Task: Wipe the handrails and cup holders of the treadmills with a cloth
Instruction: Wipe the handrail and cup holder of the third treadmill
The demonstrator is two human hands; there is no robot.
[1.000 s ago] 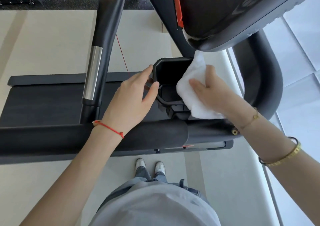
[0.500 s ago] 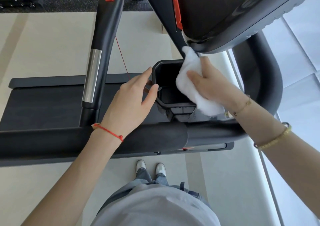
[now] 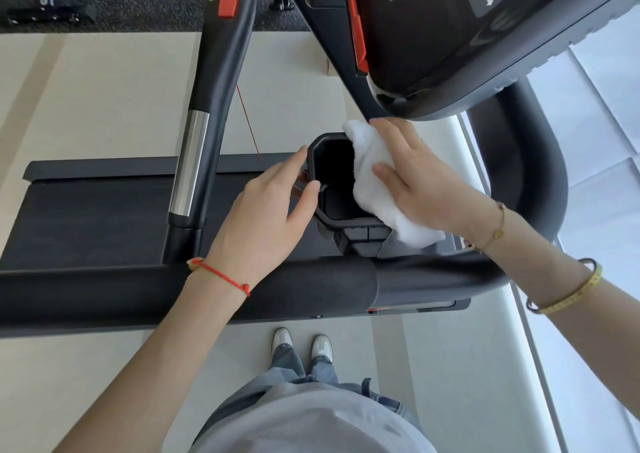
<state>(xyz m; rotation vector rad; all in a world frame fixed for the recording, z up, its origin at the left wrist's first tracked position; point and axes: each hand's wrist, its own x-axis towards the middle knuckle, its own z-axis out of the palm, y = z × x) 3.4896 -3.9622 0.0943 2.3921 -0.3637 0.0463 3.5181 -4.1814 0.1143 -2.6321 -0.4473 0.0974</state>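
Note:
A black cup holder (image 3: 334,223) sits below the treadmill console (image 3: 450,36). My left hand (image 3: 263,217) holds its left wall, with the thumb at the rim and the fingers on the outer side. My right hand (image 3: 426,182) lies fairly flat on a white cloth (image 3: 367,165) and presses it on the holder's right rim and far right corner. One end of the cloth sticks out below my right wrist. The black padded handrail (image 3: 311,286) runs across in front of me, under both forearms.
A side handrail with a chrome section (image 3: 188,161) and a red button rises at the left. The rail curves round at the right (image 3: 540,175). The treadmill belt (image 3: 86,217) lies below left. A thin red safety cord (image 3: 247,123) hangs near the holder.
My right hand has slid the cloth along the holder's right rim toward the far corner under the console. The left hand has stayed on the holder's left wall.

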